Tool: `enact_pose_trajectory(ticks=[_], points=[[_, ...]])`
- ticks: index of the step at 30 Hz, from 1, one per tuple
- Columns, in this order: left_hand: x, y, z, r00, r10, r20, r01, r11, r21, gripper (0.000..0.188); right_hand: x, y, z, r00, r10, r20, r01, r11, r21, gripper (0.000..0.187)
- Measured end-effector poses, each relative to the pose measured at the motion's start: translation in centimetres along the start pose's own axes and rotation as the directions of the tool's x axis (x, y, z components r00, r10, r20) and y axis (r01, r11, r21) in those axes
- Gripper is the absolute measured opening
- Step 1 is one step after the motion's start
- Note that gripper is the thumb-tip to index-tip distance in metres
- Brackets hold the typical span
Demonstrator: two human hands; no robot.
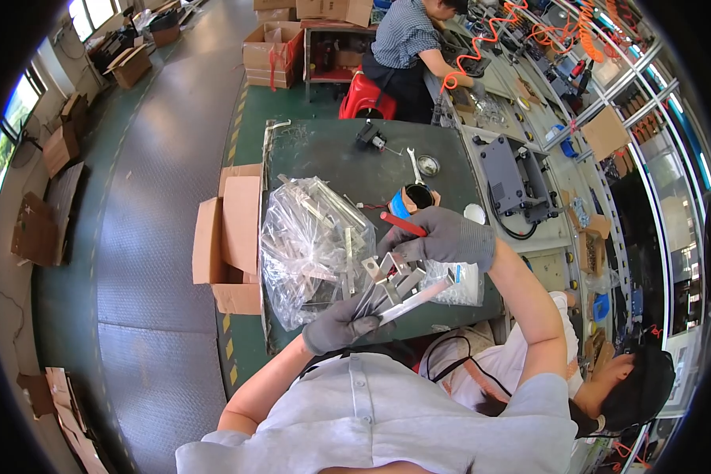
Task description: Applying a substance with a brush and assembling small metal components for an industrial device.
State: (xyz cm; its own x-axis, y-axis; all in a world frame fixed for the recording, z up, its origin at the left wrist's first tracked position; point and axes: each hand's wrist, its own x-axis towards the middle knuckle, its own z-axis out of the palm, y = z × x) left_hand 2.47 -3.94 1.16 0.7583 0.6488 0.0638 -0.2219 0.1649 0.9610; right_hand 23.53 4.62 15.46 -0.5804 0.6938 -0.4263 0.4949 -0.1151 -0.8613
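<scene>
My left hand [336,328], in a grey glove, is closed around several bent metal brackets [401,289] above the table's near edge. My right hand [454,237], also gloved, grips a slim red-handled tool [403,224], its red end pointing up and left; the working end is hidden by the fingers and brackets. The right fingertips are close to the brackets, and I cannot tell if they touch them. Left of the hands lies a clear plastic bag [304,249] full of metal strips. Beyond the right hand stands a black-mouthed can with a blue band [400,207].
A wrench [415,167], a small round tin [428,164] and a black device [367,136] lie on the dark green table [316,150]. An opened carton [241,221] adjoins its left side. A co-worker [608,387] sits close on my right; another [407,39] works ahead.
</scene>
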Motion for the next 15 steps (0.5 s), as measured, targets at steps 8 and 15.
enact_pose_trajectory(ticks=[8,15], points=[[0.0,-1.4,-0.7,0.977,-0.023,-0.211,-0.005,0.991,-0.133,0.039,-3.1,-2.2,4.0,0.699,-0.635,-0.329,0.149,0.579,-0.801,0.019],[0.5,-0.2,-0.8,0.955,0.079,-0.287,-0.096,0.994,-0.044,0.036,-1.5,0.5,6.9,0.581,-0.808,-0.100,-0.076,0.068,-0.995,0.031]])
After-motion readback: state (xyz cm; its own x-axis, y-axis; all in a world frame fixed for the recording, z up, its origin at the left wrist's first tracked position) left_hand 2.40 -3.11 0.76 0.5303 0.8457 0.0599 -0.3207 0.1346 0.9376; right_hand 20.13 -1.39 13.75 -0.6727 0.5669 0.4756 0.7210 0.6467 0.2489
